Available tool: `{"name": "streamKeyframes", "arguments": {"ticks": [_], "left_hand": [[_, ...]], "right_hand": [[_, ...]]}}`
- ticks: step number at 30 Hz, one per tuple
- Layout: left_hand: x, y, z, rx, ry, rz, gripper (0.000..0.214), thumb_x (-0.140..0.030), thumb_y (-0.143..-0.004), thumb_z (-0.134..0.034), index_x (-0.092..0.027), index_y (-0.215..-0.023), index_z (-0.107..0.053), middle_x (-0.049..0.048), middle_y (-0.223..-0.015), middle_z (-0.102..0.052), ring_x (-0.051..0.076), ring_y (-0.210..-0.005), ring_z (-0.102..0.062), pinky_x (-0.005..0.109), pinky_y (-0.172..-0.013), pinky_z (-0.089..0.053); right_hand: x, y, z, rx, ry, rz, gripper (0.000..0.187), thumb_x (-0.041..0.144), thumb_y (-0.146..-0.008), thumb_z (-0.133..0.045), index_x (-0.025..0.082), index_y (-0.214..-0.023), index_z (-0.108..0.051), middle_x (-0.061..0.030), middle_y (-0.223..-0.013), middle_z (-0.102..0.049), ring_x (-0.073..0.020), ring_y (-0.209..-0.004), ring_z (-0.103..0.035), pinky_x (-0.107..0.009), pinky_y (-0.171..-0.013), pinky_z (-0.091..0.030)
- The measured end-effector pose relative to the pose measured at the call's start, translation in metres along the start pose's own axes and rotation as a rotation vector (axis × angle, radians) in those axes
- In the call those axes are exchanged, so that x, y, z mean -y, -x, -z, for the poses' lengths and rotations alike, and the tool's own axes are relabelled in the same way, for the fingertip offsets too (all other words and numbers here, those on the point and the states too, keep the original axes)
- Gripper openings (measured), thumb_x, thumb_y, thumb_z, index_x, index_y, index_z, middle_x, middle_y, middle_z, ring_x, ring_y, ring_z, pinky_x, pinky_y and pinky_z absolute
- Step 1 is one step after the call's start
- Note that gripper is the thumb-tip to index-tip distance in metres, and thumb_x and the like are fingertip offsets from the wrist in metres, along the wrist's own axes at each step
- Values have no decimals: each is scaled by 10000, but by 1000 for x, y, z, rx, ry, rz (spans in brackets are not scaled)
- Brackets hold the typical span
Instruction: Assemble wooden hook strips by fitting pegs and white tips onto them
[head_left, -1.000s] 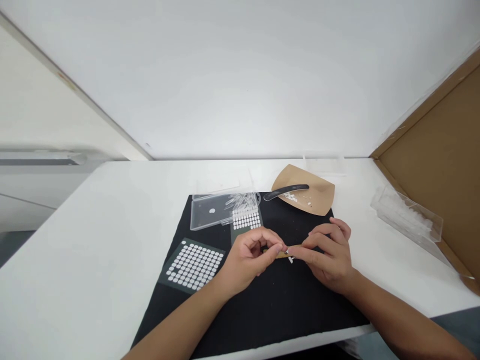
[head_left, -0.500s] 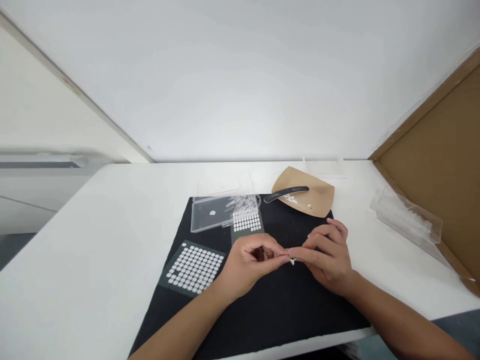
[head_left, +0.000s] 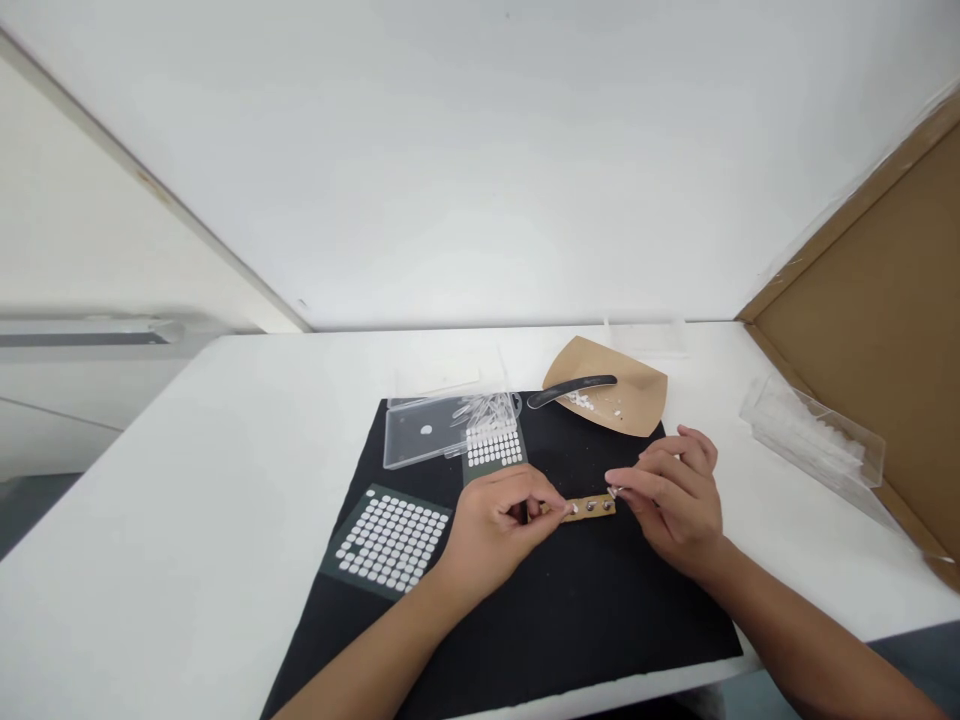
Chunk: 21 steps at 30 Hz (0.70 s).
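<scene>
A narrow tan strip [head_left: 599, 505] with small round metallic pieces on it lies level over the black mat [head_left: 592, 600]. My left hand [head_left: 499, 520] is closed in a pinch on the strip's left part, covering much of it. A small white bit shows at those fingertips. Just off the strip's right end, my right hand [head_left: 679, 500] pinches a small whitish piece between thumb and forefinger, its other fingers loosely bent. That piece is too small to name. Left of my left hand lies a dark green sheet [head_left: 326, 568] with rows of white oval dots.
A clear plastic box [head_left: 387, 440] holds slim clear pieces and overlaps a second dotted sheet [head_left: 480, 468]. Behind the hands, a black curved nail file [head_left: 574, 388] rests on a tan paper [head_left: 637, 395] with white crumbs. Another clear box [head_left: 814, 430] stands right, near a cardboard panel [head_left: 877, 330].
My right hand has moved right, away from my left fingertips, with a small whitish piece in its pinch. The strip's right end now shows. My left hand has barely moved.
</scene>
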<state>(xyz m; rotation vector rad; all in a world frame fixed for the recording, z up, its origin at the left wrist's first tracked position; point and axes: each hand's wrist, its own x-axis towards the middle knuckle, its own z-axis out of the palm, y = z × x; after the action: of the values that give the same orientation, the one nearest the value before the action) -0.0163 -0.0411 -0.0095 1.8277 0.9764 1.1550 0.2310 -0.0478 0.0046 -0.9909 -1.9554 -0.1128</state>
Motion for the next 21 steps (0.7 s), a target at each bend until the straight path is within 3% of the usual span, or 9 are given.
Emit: {"name": "streamKeyframes", "arguments": {"ticks": [6,11,21], "left_hand": [[1,2,-2,-5,-78,-31,118,-132,-912,-801,-210,-823,-797,7,-775,-756,113,-628,-640,209,-527,-442],[3,2,0,-64,-138,-97,116,-128,-932,-791,-232,-892,-822,-2,-823,-806,133,-713,-725,221,-633,-547],[2,-1,0,-79,-271,-193,107,-174,-997,-724,-218,-1013,-820,21,-919,-834,160,-811,-788,240,-747,-623]], "right_hand": [[-10,-2,6,-78,49,-80,178,135,-1002,-703,295,-1058,-756,24,-791,-719,-201,-861,-619,-507,-1099,-368],[-14,-3,7,-115,43,-106,178,105,-1001,-697,269,-1062,-733,16,-801,-720,-191,-825,-616,-492,-1053,-404],[-16,-2,7,-116,42,-139,156,119,-1005,-691,257,-1066,-729,6,-813,-724,-200,-836,-609,-436,-954,-429]]}}
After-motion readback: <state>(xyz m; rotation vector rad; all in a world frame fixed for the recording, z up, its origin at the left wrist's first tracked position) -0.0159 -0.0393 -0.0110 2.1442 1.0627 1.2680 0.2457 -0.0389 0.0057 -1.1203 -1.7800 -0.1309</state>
